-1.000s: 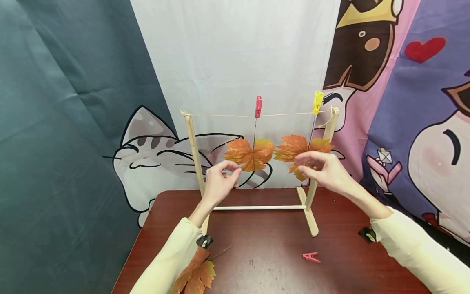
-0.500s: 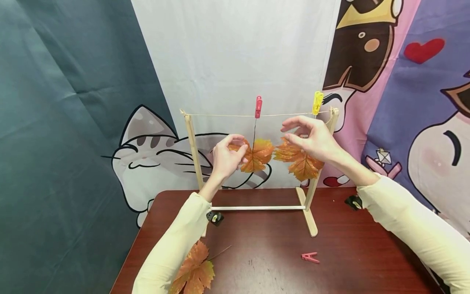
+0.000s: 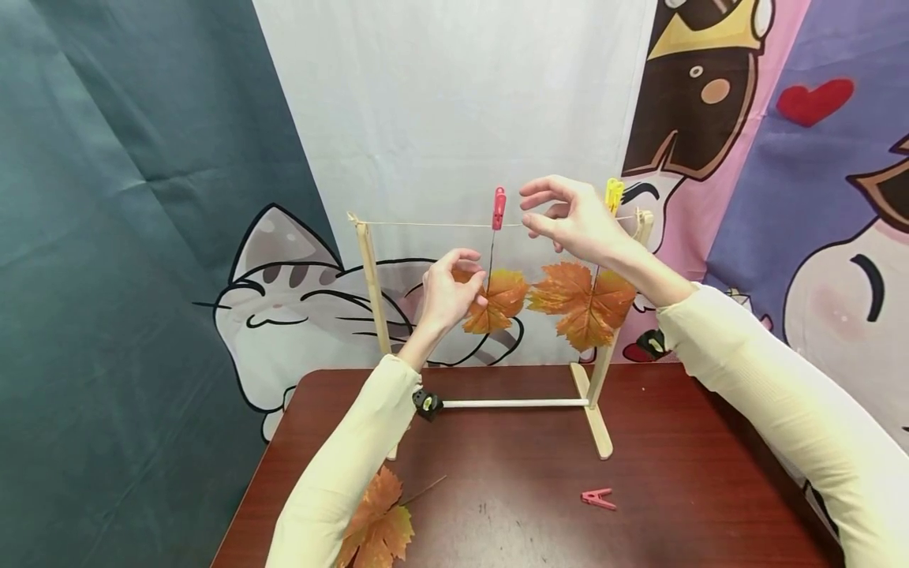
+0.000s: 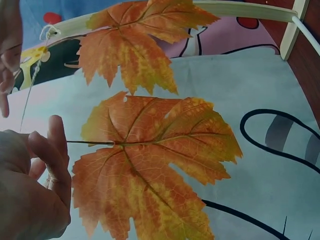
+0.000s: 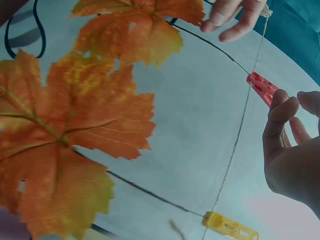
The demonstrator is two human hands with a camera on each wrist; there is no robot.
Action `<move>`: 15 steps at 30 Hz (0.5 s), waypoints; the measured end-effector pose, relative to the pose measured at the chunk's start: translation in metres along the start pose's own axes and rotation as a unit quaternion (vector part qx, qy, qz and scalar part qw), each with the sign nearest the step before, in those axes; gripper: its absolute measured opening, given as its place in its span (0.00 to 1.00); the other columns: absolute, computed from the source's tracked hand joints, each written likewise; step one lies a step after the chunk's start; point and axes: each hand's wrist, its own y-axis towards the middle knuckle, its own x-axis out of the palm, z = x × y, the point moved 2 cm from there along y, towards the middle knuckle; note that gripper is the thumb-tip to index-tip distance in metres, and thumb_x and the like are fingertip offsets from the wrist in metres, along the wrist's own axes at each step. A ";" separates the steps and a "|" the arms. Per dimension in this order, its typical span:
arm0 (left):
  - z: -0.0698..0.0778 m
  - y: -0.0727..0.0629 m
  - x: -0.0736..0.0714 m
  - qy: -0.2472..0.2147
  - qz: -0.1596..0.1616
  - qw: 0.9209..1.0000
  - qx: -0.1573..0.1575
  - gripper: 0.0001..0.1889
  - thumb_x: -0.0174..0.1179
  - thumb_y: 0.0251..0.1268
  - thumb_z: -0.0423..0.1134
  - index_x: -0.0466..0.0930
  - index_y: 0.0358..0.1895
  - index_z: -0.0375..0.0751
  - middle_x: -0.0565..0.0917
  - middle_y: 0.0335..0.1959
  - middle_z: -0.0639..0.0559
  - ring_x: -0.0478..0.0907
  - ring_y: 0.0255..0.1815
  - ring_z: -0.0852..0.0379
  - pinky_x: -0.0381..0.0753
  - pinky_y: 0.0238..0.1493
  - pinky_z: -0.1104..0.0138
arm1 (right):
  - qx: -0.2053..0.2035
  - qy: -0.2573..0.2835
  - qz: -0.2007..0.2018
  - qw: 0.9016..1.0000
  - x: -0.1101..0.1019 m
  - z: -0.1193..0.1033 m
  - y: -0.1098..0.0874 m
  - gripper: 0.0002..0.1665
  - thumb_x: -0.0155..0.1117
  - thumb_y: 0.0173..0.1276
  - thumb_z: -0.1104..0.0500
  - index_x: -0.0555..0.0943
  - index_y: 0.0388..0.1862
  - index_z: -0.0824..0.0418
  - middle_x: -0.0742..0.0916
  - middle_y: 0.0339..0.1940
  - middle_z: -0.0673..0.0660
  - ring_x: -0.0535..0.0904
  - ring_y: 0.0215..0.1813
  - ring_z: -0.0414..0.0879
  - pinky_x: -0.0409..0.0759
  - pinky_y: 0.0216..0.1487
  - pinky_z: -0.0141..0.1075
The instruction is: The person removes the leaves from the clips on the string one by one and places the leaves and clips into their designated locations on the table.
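My left hand (image 3: pixel 450 293), fingers loosely bent and holding nothing, hovers beside the left hanging orange maple leaf (image 3: pixel 506 296). In the left wrist view its fingertips lie near that leaf's dark stem (image 4: pixel 90 143); whether they touch cannot be told. Above, a red clothespin (image 3: pixel 499 208) clips the stem to the string (image 3: pixel 426 224). Just right of this clothespin is my right hand (image 3: pixel 571 222), thumb and fingers apart. In the right wrist view its fingertips overlap the clothespin's end, without a visible grip. A second leaf (image 3: pixel 584 304) hangs from a yellow clothespin (image 5: pixel 231 226).
The string runs between two wooden posts (image 3: pixel 372 284) joined low down by a white rod (image 3: pixel 518 403). On the brown table (image 3: pixel 511 473) lie another leaf (image 3: pixel 383 528), at the front left, and a pink clothespin (image 3: pixel 599 498). A printed curtain (image 3: pixel 454 102) hangs behind.
Both hands have risen. My right hand moved up and left, from the right leaf to beside the red clothespin. My left hand moved up and right to the left leaf.
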 end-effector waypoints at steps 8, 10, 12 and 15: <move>-0.004 0.005 0.006 -0.025 -0.007 1.000 -0.016 0.13 0.64 0.63 0.29 0.82 0.51 0.40 0.86 0.39 0.47 0.85 0.21 0.43 0.75 0.09 0.68 | 0.026 0.010 -0.016 0.999 0.002 -0.006 0.019 0.24 0.65 0.70 0.61 0.75 0.64 0.63 0.82 0.57 0.64 0.85 0.37 0.46 0.75 0.20 0.31; -0.004 0.005 0.007 -0.029 -0.011 0.999 -0.018 0.13 0.63 0.64 0.29 0.82 0.51 0.39 0.86 0.39 0.47 0.85 0.20 0.45 0.75 0.09 0.68 | 0.033 0.008 -0.018 0.999 0.002 -0.006 0.022 0.25 0.65 0.71 0.60 0.75 0.64 0.63 0.81 0.58 0.65 0.85 0.41 0.49 0.75 0.21 0.31; -0.003 0.006 0.009 -0.029 -0.012 0.999 -0.020 0.13 0.63 0.64 0.29 0.81 0.51 0.39 0.86 0.39 0.48 0.85 0.18 0.49 0.75 0.10 0.68 | 0.038 0.004 -0.020 0.999 0.002 -0.006 0.024 0.25 0.65 0.71 0.59 0.75 0.65 0.63 0.81 0.59 0.64 0.85 0.44 0.53 0.75 0.21 0.31; -0.002 0.006 0.012 -0.033 -0.015 0.999 -0.022 0.14 0.64 0.64 0.29 0.81 0.52 0.38 0.86 0.38 0.48 0.83 0.16 0.55 0.76 0.10 0.67 | 0.046 0.002 -0.024 0.999 0.001 -0.005 0.028 0.26 0.65 0.71 0.58 0.74 0.66 0.63 0.81 0.60 0.64 0.83 0.46 0.57 0.76 0.22 0.31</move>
